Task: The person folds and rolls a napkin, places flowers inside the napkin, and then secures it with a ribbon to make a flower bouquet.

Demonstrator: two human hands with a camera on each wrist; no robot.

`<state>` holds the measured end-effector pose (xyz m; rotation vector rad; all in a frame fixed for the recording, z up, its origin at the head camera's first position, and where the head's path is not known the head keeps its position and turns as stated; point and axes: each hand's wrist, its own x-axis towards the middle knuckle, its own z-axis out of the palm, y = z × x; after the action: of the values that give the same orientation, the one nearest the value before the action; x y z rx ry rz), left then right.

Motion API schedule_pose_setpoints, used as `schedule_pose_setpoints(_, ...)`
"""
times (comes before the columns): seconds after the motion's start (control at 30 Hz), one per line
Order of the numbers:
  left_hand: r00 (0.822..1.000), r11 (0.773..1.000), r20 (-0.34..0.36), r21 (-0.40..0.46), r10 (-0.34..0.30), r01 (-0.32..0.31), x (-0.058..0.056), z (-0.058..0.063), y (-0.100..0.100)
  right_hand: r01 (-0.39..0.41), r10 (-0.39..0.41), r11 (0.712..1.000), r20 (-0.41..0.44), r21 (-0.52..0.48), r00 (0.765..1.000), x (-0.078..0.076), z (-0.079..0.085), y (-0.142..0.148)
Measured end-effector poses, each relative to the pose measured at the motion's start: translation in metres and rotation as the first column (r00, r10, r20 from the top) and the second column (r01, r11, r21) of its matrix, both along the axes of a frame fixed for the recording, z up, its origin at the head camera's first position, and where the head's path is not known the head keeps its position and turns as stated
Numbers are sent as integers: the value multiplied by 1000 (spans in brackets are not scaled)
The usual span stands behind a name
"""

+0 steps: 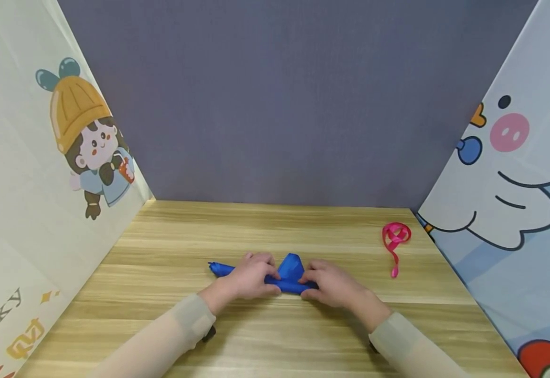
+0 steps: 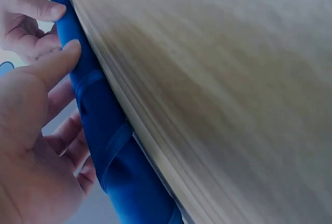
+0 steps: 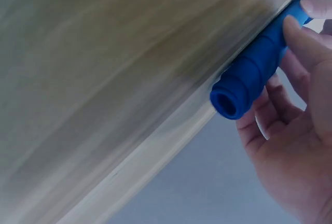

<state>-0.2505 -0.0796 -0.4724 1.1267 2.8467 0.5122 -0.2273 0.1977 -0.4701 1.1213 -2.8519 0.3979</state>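
Note:
A blue cloth (image 1: 290,286), rolled into a narrow tube, lies across the wooden table in front of me. From its far side a flat pointed flap (image 1: 291,266) sticks out between my hands. My left hand (image 1: 254,275) grips the roll left of the flap, thumb on the near side and fingers over the far side. Just right of the flap, my right hand (image 1: 329,283) pinches the roll near its right end. The left wrist view shows wrapped layers along the roll (image 2: 111,130); in the right wrist view the roll (image 3: 249,76) has a hollow end.
A pink ribbon (image 1: 394,239) lies loosely coiled toward the back right of the table (image 1: 275,341). A grey panel (image 1: 275,105) stands behind the table, with printed cartoon sheets on the left (image 1: 15,157) and right (image 1: 530,205).

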Motion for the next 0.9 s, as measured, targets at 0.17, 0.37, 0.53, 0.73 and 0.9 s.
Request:
schedule_pose_setpoints(0.17, 999, 1000, 31, 18, -17, 16, 0, 1, 1, 3, -2, 1000, 50, -26, 999, 0, 2, 0)
schedule_pose_setpoints(0.37, 999, 999, 37, 35, -12, 11, -5, -2, 0, 14, -11, 999, 90, -29, 996, -4, 2, 0)
schedule_pose_setpoints(0.53, 997, 995, 81, 98, -6, -2, -5, 0, 0, 36, -28, 997, 125, -62, 992, -8, -2, 1)
schedule_pose_setpoints(0.73, 997, 994, 76, 114, -12, 4, -5, 3, 0, 28, -18, 995, 109, -97, 994, -9, -4, 3)
schedule_pose_setpoints(0.9, 999, 998, 34, 60, -8, 6, -4, 5, 0, 40, -38, 998, 51, -54, 998, -6, -5, 1)
